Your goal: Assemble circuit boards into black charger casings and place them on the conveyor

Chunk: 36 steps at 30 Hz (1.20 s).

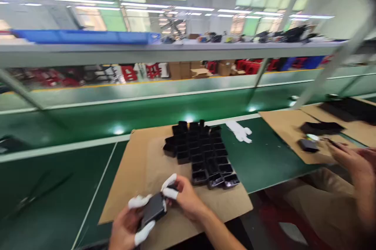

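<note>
A dark grey box-shaped case (154,208) is in my left hand (131,220), its white-covered thumb and finger closed on the case's sides. My right hand (183,197) is at the case's far right end, white covers on its fingertips. Those fingers pinch a small dark piece (173,186) whose kind I cannot make out. Both hands are over a brown cardboard sheet (123,187). Just beyond my right hand, several black open-topped boxes (194,148) stand packed together in rows on the cardboard.
A white glove (239,130) lies on the green table (261,160) to the right. Farther right, a co-worker's hands (349,160) work over another cardboard sheet (276,125) with dark parts. Pliers-like tools (32,197) lie at left. A shelf (188,51) crosses above the green conveyor belt (147,109).
</note>
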### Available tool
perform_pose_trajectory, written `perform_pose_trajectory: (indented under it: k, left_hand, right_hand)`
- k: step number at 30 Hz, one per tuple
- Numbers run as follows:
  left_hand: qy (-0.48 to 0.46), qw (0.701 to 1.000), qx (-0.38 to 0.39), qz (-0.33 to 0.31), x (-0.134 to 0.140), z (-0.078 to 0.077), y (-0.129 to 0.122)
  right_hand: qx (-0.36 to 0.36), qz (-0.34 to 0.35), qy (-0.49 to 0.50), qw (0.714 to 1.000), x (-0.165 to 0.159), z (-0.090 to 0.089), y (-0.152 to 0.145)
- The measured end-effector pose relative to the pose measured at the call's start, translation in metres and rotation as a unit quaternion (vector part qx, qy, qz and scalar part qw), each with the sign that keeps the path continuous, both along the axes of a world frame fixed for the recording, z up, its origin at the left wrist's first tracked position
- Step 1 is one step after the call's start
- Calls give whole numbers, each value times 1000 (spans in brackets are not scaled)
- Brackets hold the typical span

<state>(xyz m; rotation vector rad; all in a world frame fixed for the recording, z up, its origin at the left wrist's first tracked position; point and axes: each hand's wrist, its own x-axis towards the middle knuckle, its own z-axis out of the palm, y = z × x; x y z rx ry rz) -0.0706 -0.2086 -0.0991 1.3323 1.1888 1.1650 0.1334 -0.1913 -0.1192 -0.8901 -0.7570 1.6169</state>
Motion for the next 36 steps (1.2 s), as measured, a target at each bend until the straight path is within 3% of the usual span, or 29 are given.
perform_pose_trajectory:
  k: [2,5,14,19,25,30,33,36]
  left_hand:
    - [-99,995,21,-8,-5,-18,-4]
    - [-138,990,34,-18,-7,-35,-2]
    - [-157,986,23,-46,-10,-43,-7]
    - [-138,989,12,-61,-8,-42,-10]
    - [-35,993,-5,-117,-7,-38,-13]
    - [-78,991,-23,-108,-3,-38,-22]
    - [-94,990,-18,-99,-1,-28,-35]
    - [-55,994,-26,-92,1,-15,-46]
  right_hand:
    - [-8,16,8,1000,1,-3,-4]
    - [-15,27,8,999,3,-7,-9]
    - [-15,30,-9,999,7,-2,-13]
    - [-9,22,-7,1000,7,-1,-12]
    - [-13,22,14,1000,8,0,-12]
    - [-16,49,43,998,17,8,-18]
    - [10,80,41,996,28,19,-25]
    - [67,112,-19,991,38,31,-28]
